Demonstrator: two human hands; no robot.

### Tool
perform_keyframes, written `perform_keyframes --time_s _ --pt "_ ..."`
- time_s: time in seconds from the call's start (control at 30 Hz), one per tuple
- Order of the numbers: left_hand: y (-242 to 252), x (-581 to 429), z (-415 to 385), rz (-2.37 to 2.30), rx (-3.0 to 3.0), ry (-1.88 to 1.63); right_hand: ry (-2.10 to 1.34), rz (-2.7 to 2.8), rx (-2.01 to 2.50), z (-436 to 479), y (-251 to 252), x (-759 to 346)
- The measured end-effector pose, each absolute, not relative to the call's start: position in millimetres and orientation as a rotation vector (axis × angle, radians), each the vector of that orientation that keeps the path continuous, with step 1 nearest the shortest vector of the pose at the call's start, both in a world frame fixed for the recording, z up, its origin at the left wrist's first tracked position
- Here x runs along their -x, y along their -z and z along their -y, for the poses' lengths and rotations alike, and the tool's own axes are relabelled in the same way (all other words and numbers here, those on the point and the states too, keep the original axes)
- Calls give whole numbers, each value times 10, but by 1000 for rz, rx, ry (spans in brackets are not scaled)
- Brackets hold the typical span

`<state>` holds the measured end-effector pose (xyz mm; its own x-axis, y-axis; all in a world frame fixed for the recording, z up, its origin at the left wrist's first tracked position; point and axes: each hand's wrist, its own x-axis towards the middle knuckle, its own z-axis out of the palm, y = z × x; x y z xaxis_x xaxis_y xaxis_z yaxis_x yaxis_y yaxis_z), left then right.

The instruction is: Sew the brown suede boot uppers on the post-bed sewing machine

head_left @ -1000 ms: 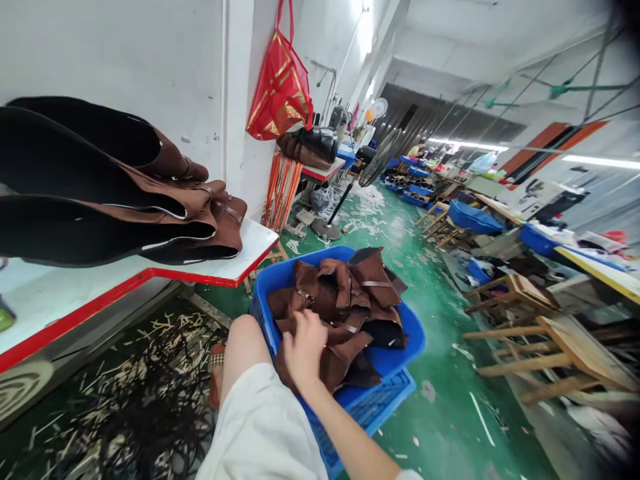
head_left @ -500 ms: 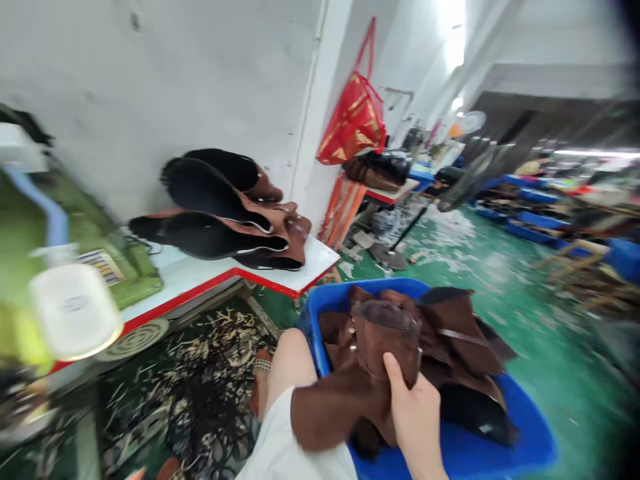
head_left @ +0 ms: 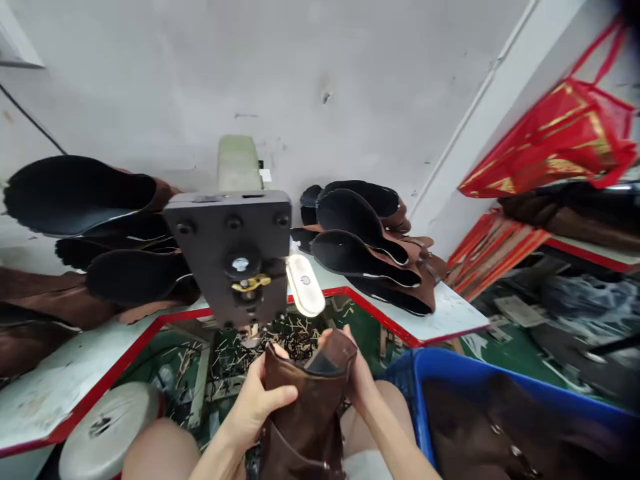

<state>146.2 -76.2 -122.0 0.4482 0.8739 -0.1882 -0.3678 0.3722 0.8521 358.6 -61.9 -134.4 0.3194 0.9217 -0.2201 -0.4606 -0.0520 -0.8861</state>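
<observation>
A brown leather boot upper point(head_left: 305, 413) is held upright between both hands in front of the machine, its top opening facing up. My left hand point(head_left: 260, 400) grips its left edge, thumb across the front. On the right edge, my right hand point(head_left: 357, 373) is closed round the leather, partly hidden behind it. Just above the hands stands the dark head of a machine point(head_left: 233, 253), with a lit lamp point(head_left: 305, 285) on its right side.
Black-lined brown boot pieces lie on the white, red-edged table point(head_left: 450, 313) on both sides. A blue bin point(head_left: 423, 407) of brown pieces stands at the right. A red bag point(head_left: 560, 140) hangs by the pillar. Scraps cover the floor below the machine.
The view has swung left to the machine. The brown upper has come from over the blue bin to before the machine, and my left hand now holds it too.
</observation>
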Motion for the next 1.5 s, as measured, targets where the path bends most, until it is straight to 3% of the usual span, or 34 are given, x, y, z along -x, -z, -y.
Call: perform_keyframes --time_s 0.1,0.27,0.5,0.8,1.07,1.27,1.5 --pt "1168 -1385 857 -857 -867 -887 -1104 857 1121 612 1064 -3620" --pt "915 -1179 874 -1016 -1021 -878 -1194 2016 1141 692 566 -3435" --pt "443 -1019 855 -1225 -1350 -846 -1041 1713 1493 729 444 -3260" --pt "374 -1060 778 -1147 -1201 -889 -1001 1679 1578 596 108 -3281" --pt "463 -915 885 -1348 -1206 -983 -1091 1756 1476 397 58 -3169" --pt "580 -659 971 -1401 -1042 -1123 -1348 1708 1135 323 -14 -2884" --pt "281 -396 564 -1185 -1476 -855 -1360 1841 1125 281 -78 -2730"
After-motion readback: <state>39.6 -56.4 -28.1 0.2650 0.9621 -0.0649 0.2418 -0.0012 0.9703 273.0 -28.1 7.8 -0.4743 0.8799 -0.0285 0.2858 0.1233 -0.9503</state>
